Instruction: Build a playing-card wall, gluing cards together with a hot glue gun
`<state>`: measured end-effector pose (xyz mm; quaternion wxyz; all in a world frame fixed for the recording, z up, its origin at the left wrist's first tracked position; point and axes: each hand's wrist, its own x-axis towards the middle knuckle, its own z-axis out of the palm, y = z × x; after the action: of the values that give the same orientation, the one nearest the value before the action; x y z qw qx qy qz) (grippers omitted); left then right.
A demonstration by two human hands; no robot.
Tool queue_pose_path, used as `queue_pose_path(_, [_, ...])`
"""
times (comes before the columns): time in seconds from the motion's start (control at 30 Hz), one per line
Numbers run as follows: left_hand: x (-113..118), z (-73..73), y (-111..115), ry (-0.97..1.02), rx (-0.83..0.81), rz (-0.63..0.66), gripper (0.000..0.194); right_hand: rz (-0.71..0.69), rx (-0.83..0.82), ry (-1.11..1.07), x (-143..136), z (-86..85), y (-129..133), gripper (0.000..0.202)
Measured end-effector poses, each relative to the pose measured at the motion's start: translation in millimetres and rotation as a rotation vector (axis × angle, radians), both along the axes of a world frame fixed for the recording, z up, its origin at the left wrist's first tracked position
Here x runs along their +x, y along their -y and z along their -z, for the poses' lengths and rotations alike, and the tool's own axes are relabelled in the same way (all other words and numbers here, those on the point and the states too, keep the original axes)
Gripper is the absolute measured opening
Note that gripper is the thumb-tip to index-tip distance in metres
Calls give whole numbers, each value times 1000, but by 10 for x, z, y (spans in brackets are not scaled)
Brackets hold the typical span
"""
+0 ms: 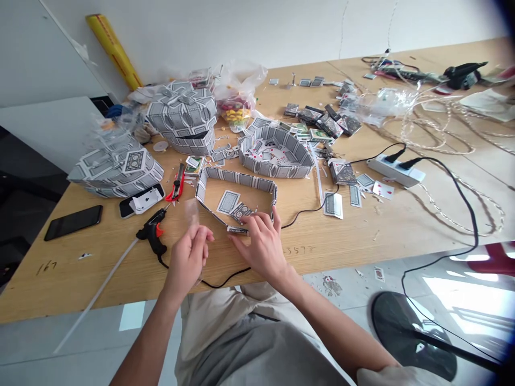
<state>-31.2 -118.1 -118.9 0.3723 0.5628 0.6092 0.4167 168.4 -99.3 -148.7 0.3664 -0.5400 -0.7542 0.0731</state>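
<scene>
On the table in front of me stands a low ring of grey-and-white patterned playing cards (237, 177), bent into an angular outline. My right hand (261, 241) grips its near edge, thumb low and fingers curled over the side; part of the edge is hidden behind them. My left hand (190, 252) is closed in a pinch just left of the ring, with a clear plastic piece (192, 211) sticking up from it. Inside the ring lie loose playing cards (228, 201). A black glue gun (153, 233) rests left of my left hand, near a red utility knife (176, 183).
Behind stand an open card-walled tray (277, 170), a tall card-covered form (183, 118) and a lower one (116, 166). Two phones lie at left, one a black phone (73, 222). A power strip (396, 170) with black cables and several card boxes (330, 126) sit at right.
</scene>
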Motion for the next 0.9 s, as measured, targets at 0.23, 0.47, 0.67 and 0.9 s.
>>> queue_pose_path(0.23, [240, 79, -17, -276, 60, -63, 26, -180, 21, -18, 348, -56, 69, 20])
queue_pose_path(0.47, [281, 76, -57, -240, 14, -92, 30, -288, 14, -82, 547, -13, -36, 22])
queue_pose_path(0.67, [302, 65, -59, -236, -31, -70, 32, -391, -5, -92, 617, -40, -125, 24])
queue_pose_path(0.9, [409, 25, -18, -286, 41, -58, 27, -410, -28, -128, 629, 21, -140, 31])
